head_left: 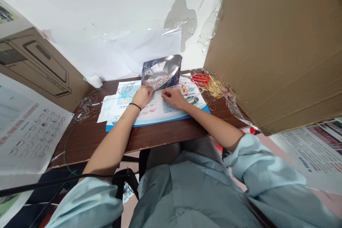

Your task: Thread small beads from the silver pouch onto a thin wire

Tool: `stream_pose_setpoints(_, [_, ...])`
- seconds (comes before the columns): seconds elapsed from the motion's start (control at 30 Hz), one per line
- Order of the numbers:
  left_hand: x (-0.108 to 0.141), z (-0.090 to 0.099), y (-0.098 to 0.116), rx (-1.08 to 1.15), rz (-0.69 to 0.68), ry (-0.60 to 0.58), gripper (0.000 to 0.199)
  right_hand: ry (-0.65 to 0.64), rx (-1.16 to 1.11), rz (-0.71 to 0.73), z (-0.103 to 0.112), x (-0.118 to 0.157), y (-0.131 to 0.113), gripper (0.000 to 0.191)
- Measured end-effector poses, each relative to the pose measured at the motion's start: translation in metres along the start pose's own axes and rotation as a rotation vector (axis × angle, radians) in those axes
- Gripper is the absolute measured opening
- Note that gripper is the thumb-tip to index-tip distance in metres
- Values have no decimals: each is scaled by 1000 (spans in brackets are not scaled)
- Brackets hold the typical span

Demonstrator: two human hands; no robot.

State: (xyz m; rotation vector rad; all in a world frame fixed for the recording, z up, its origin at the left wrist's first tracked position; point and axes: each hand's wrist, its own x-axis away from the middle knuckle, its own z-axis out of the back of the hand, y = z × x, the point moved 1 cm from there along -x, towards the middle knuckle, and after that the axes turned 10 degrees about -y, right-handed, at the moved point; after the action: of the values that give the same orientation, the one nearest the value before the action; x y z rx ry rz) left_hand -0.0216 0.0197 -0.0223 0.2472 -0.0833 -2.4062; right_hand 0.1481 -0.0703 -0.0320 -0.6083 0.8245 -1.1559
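Note left hand (143, 96) and right hand (175, 98) both curled, with fingertips drawn together; cannot tell whether gripping anything. Expect light, soft, slippery handling from the bag (165, 69); grasp by its side edges to avoid spilling loose beads (159, 79). Find it just beyond both hands, toward the surface's (165, 133) far edge.

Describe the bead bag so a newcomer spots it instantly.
On the brown desk, find the printed sheet. At its far edge sits an open bag, dark blue outside. Its shiny silver inside and tiny multicoloured beads distinguish it from the red-handled scissors.
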Motion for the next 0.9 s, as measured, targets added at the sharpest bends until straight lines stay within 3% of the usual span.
stream_pose_setpoints(0.3, [-1,-1,0,-48,25,-36,40,-22,9,21,-2,-1,3,12])
stream_pose_setpoints(0.63, [2,0,0,140,63,64,39,-47,32,28,-4,-1,5,12])
stream_pose_setpoints(0.9, [2,0,-1,187,48,47,38,-31,32,26,-3,0,3,12])
